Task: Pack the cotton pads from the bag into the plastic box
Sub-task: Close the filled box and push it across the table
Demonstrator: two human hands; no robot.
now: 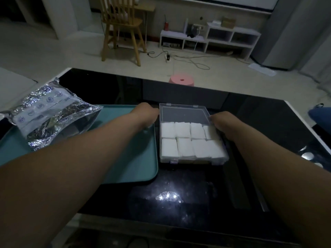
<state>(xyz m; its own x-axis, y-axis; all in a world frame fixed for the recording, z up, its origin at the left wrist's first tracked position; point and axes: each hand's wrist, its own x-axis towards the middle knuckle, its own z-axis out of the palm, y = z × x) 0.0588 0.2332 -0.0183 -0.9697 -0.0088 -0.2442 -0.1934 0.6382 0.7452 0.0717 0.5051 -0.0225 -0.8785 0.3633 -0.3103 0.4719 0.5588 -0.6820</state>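
A black table (259,122) bears a teal tray (129,158), where the foil bag (50,115) lies. Just beside the tray stands the clear plastic box (182,113), its near part filled with white cotton pads (184,140). The right hand (223,122) grips its right wall; the left hand (146,113) touches its left wall, fingers hidden, grip unclear.

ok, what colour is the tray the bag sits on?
The tray is plain teal with no pattern, seen best in the head view.
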